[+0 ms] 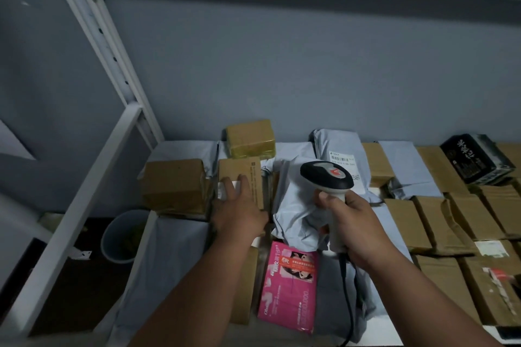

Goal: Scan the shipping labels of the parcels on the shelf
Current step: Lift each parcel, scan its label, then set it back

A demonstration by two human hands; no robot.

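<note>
Scanner (328,177) in curled right-hand fingers (324,200)

Brown and grey parcels (428,219) (one labelled), crowding white shelf (389,327)

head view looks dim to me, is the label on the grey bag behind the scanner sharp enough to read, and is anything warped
Head view: dim, flat light with no glare. The white label on the grey bag shows a barcode, but its print is too soft to read. The scanner in the right hand is fairly sharp. The shelf post bows from the wide-angle lens.
</note>
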